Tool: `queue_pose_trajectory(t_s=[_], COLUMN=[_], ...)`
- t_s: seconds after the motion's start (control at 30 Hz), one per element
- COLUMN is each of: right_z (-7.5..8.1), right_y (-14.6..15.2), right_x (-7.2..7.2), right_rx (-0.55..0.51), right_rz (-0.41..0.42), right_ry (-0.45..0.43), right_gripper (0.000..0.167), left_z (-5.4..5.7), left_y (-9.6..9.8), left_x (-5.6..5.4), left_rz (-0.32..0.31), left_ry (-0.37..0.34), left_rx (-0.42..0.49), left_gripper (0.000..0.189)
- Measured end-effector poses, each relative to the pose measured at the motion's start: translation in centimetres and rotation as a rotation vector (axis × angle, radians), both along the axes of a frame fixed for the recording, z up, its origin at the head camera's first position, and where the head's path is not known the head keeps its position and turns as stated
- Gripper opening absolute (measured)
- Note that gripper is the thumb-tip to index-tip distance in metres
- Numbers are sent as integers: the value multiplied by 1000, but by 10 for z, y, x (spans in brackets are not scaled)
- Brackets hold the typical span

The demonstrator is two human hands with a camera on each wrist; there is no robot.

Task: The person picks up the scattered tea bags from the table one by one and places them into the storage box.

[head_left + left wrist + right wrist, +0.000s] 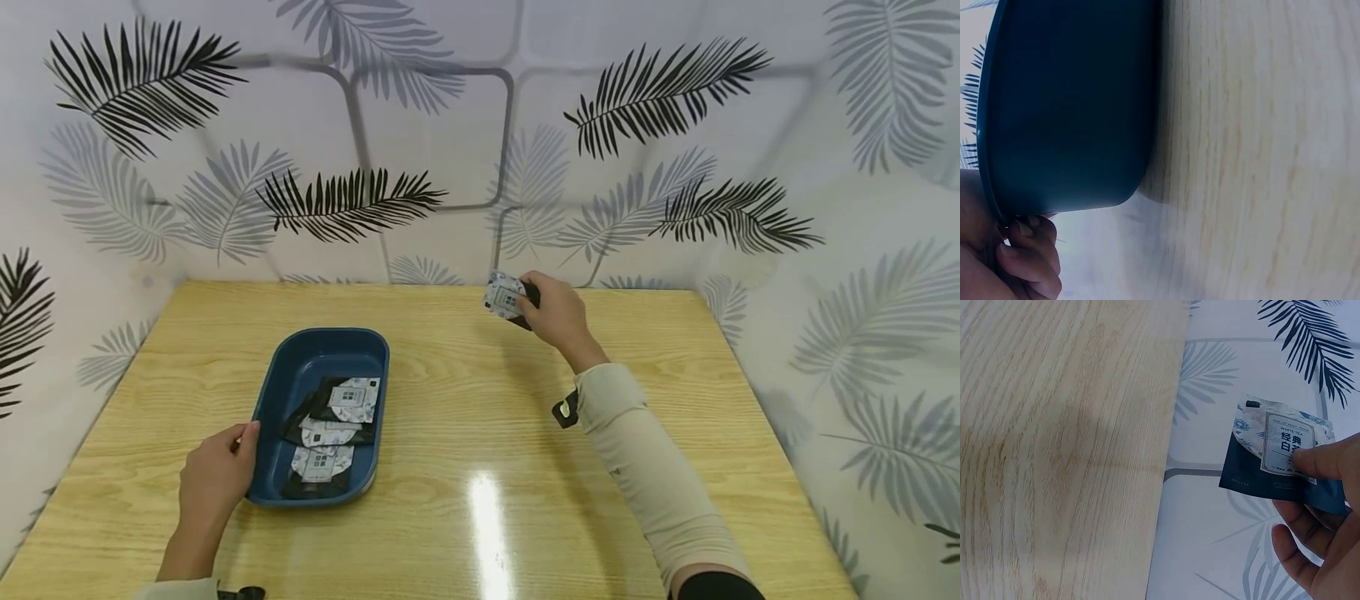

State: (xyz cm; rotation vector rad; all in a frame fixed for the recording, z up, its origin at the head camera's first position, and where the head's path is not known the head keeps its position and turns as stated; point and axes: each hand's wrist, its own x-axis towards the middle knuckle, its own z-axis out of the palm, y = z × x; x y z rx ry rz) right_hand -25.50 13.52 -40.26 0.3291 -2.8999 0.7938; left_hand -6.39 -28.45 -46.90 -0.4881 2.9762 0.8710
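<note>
Over the far side of the table, my right hand (557, 310) holds a tea sachet (504, 296), pinched between thumb and fingers. In the right wrist view the sachet (1275, 453) is dark below and white with blue floral print above, and its label reads "WHITE TEA". My left hand (219, 475) grips the rim of a dark blue plastic basin (258, 408) at its near left side; the left wrist view shows curled fingers (1032, 253) at the basin's (1072, 106) rim. Inside the basin lie several similar sachets (318, 467), some overlapping, toward its right and near end.
The wooden table (450, 400) carries the basin on its left half. Behind it hangs a pale backdrop (450, 142) with a leaf pattern, close to the far table edge. A bright light reflection lies on the near middle of the tabletop.
</note>
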Motion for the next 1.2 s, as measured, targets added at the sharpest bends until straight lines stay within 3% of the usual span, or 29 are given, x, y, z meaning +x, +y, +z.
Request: queue_pose_trajectory(t_s=[1.2], right_z=[21], right_y=[-27], right_x=[6], right_rx=[-24], right_rz=[89], right_ry=[119], right_gripper=[28], left_z=[-2], left_y=[0], left_x=[-1], left_rz=[19], left_ry=[20], left_rx=[5], left_gripper=[48])
